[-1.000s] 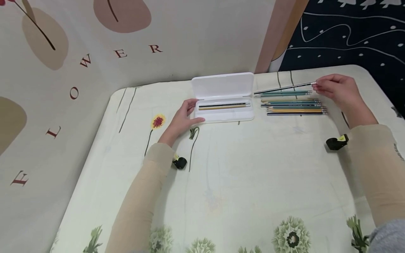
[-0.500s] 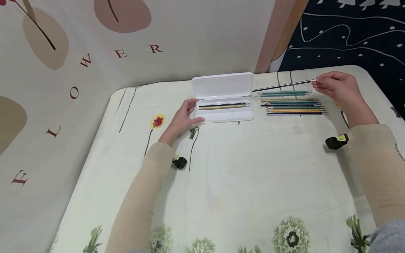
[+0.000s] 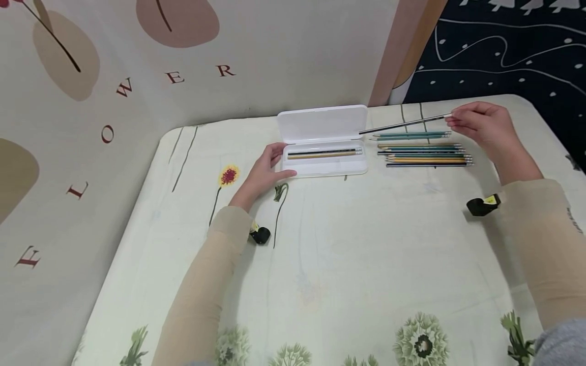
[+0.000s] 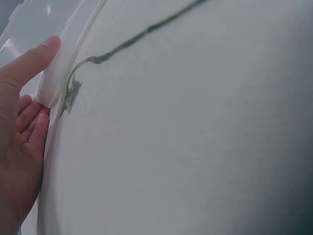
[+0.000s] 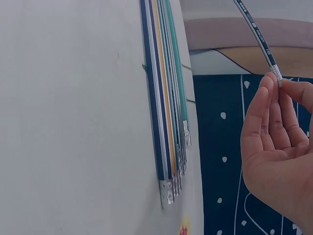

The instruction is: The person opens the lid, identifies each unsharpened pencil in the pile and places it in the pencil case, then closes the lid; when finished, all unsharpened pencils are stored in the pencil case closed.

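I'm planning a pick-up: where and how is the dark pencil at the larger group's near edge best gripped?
Probably pinch the dark pencil near its silvery end, coming from above and the near side. It lies flat; other pencils crowd only its far side, and that end points to the person's right.

case [image 3: 322, 126]: smooth plastic, glossy | pencils [image 5: 163, 93]: smooth painted finish | ferrules [image 5: 169, 192]: shiny metal | cover [image 3: 366, 244]: looks like smooth matt cloth | sleeves [image 3: 197, 300]: matt cloth, faintly creased

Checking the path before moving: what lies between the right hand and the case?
In the head view, the held pencil spans most of the stretch from right hand to case; loose pencils lie below it in the picture.
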The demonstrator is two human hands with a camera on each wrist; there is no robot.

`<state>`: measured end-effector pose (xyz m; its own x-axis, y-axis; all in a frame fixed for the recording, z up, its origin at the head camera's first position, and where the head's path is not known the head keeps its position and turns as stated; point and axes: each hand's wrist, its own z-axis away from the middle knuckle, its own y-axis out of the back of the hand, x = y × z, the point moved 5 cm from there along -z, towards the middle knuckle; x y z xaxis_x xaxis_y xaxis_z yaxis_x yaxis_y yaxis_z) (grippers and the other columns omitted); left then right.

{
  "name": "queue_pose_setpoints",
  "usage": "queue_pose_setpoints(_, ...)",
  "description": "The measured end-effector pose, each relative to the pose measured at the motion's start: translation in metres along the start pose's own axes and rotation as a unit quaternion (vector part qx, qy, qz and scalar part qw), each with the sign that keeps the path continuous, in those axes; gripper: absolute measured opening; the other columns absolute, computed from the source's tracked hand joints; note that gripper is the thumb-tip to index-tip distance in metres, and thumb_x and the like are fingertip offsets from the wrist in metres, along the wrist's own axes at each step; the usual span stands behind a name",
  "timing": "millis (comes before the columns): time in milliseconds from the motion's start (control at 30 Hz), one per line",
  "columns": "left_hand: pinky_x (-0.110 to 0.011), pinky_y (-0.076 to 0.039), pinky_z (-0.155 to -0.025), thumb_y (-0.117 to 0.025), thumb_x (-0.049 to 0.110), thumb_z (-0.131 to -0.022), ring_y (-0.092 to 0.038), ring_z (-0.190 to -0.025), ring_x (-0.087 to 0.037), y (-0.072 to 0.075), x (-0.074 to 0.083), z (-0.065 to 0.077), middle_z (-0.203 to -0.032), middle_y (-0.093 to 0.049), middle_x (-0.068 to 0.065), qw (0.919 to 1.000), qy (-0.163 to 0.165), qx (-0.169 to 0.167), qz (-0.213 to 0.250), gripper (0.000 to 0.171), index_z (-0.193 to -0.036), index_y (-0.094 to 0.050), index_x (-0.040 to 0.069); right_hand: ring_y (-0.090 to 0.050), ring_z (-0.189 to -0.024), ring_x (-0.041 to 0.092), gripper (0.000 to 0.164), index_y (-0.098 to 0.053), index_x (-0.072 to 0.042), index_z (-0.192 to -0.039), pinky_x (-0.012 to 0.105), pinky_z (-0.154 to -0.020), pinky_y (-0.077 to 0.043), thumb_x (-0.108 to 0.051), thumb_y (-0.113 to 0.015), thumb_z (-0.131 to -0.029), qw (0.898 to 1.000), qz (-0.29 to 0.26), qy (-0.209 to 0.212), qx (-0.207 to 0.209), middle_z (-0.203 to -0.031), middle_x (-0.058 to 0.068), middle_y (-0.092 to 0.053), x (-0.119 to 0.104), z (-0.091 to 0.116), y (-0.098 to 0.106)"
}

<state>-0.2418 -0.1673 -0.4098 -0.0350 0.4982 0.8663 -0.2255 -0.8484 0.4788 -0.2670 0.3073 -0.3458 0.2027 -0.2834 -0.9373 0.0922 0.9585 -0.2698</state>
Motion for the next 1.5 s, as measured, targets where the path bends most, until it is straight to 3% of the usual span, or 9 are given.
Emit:
queue_pose_setpoints(367,-0.027,-0.030,-0.126,-0.083,0.024,-0.082,-0.034,-0.150,-0.017,0.000,0.000,0.000,-0.158,-0.039,-0.005,1.0000,0.000,-0.001,0.001,0.086,-0.151,-0.033,0.017,-0.073,-0.076,0.010,0.004,-0.072,-0.005,-0.094,0.016,-0.069,-0.062,-0.004,-0.071,-0.090,1.000,0.013,-0.007,-0.003,-0.083,0.001,-0.075,0.007,-0.003,-0.013)
queue_pose_setpoints(733,-0.027,-0.031,-0.125,-0.083,0.024,-0.082,-0.035,-0.149,-0.017,0.000,0.000,0.000,-0.158,-0.039,-0.005,1.0000,-0.001,0.002,0.000,0.086,-0.151,-0.033,0.017,-0.073,-0.084,0.009,0.022,-0.071,-0.006,-0.106,0.017,-0.074,-0.062,-0.013,-0.078,-0.085,0.999,0.051,-0.020,-0.002,-0.094,0.000,-0.075,0.023,-0.021,-0.018)
queue_pose_setpoints(1100,-0.026,-0.031,-0.125,-0.084,0.025,-0.081,-0.036,-0.148,-0.016,0.000,-0.001,-0.001,-0.157,-0.041,-0.004,1.0000,-0.001,0.003,0.001,0.086,-0.150,-0.033,0.018,-0.072,-0.082,0.007,0.012,-0.072,-0.010,-0.099,0.014,-0.072,-0.061,-0.015,-0.076,-0.088,0.998,0.058,-0.026,-0.024,-0.092,-0.002,-0.072,0.025,-0.013,-0.048)
queue_pose_setpoints(1500,-0.027,-0.031,-0.125,-0.084,0.023,-0.081,-0.036,-0.148,-0.017,0.000,-0.002,-0.001,-0.157,-0.041,-0.005,1.0000,-0.002,0.003,0.008,0.085,-0.150,-0.034,0.017,-0.072,-0.083,0.007,0.024,-0.069,-0.004,-0.106,0.015,-0.074,-0.062,-0.015,-0.078,-0.086,0.996,0.072,-0.017,-0.046,-0.094,-0.001,-0.071,0.034,-0.018,-0.070)
